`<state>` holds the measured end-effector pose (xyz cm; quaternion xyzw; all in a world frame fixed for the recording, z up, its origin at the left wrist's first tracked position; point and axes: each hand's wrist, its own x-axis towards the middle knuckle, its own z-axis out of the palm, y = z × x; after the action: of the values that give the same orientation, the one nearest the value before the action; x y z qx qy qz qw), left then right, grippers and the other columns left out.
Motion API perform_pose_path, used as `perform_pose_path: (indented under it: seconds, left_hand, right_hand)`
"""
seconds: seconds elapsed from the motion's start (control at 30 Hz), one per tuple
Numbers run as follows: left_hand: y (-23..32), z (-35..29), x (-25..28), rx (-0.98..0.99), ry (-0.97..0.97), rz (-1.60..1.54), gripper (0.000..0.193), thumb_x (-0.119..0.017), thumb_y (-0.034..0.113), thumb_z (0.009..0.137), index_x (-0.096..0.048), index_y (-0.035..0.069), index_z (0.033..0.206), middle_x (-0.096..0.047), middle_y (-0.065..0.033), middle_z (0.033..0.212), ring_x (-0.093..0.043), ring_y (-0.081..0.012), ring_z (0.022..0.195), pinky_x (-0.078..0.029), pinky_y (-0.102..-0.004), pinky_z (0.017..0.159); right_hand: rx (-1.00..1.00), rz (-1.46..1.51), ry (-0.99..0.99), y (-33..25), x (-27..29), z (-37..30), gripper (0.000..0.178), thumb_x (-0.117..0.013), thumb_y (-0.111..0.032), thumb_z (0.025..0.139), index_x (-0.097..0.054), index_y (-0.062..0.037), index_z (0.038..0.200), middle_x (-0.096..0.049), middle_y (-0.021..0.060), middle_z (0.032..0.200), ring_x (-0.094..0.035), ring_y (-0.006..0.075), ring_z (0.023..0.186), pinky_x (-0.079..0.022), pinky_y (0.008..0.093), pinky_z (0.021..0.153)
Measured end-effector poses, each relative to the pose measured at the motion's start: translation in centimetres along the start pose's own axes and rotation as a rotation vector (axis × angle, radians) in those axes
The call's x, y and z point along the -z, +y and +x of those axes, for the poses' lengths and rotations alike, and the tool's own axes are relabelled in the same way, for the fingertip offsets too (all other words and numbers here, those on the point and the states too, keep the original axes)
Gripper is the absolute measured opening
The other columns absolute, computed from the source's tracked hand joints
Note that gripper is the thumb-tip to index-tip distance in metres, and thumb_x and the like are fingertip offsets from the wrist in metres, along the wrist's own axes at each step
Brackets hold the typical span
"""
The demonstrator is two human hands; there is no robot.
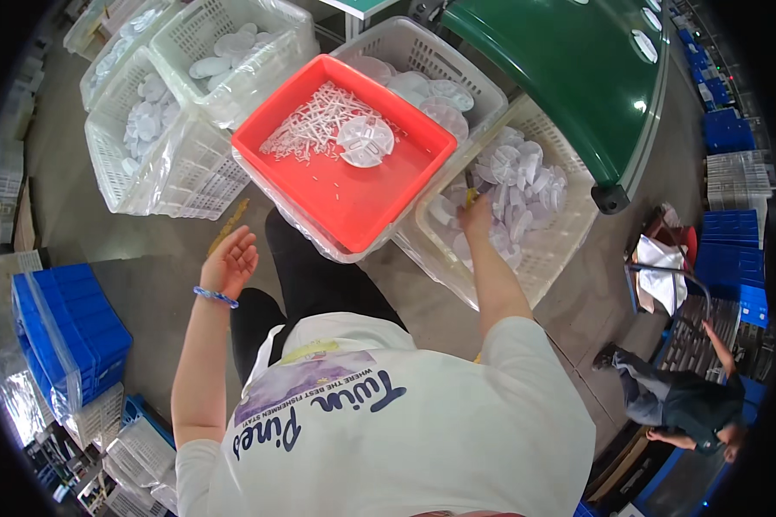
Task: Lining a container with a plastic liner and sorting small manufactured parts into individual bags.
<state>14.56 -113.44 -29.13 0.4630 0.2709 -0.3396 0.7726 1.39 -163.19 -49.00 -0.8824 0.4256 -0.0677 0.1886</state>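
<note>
My left hand (233,261) is raised beside the red tray, palm turned up and fingers loosely curled apart, with nothing in it. My right hand (477,214) reaches into the white crate (550,274) on the right, its fingers closed on a small yellow-and-dark tool (472,195) whose kind I cannot make out. Around it lie many translucent white plastic discs (526,177). In the red tray (353,215) is a heap of thin white plastic sticks (319,121). One round clear disc with slots (366,141) rests against the heap's right side.
Behind the tray stands a grey crate of larger clear discs (414,86). Plastic-lined white crates (181,164) with more white parts are at the left. A green curved surface (560,77) overhangs at the right. Blue bins (69,336) stand at far left; another person (698,401) is at far right.
</note>
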Motion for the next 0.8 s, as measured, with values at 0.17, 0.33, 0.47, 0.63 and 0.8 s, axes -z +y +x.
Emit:
perform_pose_path:
  seconds: [0.17, 0.33, 0.47, 0.63, 0.8]
  left_hand:
    - [-1.3, -2.2, -0.2, -0.067, 0.021, 0.117, 0.029, -0.055, 0.022, 0.089, -0.057, 0.005, 0.112, -0.064, -0.0059, 0.095, -0.060, -0.0123, 0.079, -0.049, -0.0269, 0.077]
    - [-3.9, -5.2, -7.7, -0.520, -0.284, 0.791, 0.028, -0.056, 0.003, 0.084, -0.057, 0.001, 0.112, -0.060, -0.0100, 0.108, -0.056, -0.0192, 0.099, -0.043, -0.0305, 0.090]
    - [-2.0, -9.0, -15.3, -1.138, -0.465, 1.252, 0.064, -0.073, 0.009, 0.063, -0.050, 0.007, 0.123, -0.051, -0.0131, 0.123, -0.047, -0.0317, 0.113, -0.036, -0.0391, 0.096]
    - [-2.7, -7.0, -12.6, -0.394, -0.513, 1.151, 0.058, -0.067, 0.008, 0.075, -0.042, 0.005, 0.128, -0.054, -0.0121, 0.118, -0.057, -0.0204, 0.100, -0.046, -0.0302, 0.084]
    - [-4.4, -5.4, -7.0, -0.408, -0.366, 0.441, 0.049, -0.055, 0.003, 0.084, -0.041, 0.005, 0.131, -0.054, -0.0025, 0.114, -0.053, -0.0084, 0.101, -0.045, -0.0242, 0.086]
  right_hand:
    - [0.011, 0.425, 0.200, -2.3, 6.9, -2.2, 0.038, -0.069, -0.016, 0.073, -0.049, -0.0011, 0.103, -0.059, 0.0129, 0.090, -0.059, 0.0286, 0.083, -0.047, 0.0367, 0.071]
    - [-0.049, 1.036, -0.095, -10.2, 18.4, -8.3, 0.033, -0.065, -0.006, 0.076, -0.050, -0.0029, 0.105, -0.056, 0.0023, 0.090, -0.055, 0.0120, 0.084, -0.045, 0.0272, 0.072]
    - [0.328, 1.011, -0.835, -16.8, 21.4, -12.3, 0.037, -0.061, -0.001, 0.073, -0.051, -0.0038, 0.109, -0.056, 0.0018, 0.096, -0.054, 0.0108, 0.091, -0.043, 0.0267, 0.082]
    - [0.300, 1.037, -1.018, -22.4, 19.3, -15.5, 0.043, -0.063, 0.002, 0.070, -0.050, -0.0020, 0.111, -0.056, 0.0037, 0.097, -0.054, 0.0120, 0.093, -0.042, 0.0257, 0.084]
    - [0.629, 0.677, -0.712, -23.9, 20.8, -16.5, 0.058, -0.068, -0.002, 0.068, -0.049, -0.0049, 0.122, -0.057, 0.0058, 0.101, -0.057, 0.0161, 0.095, -0.045, 0.0299, 0.080]
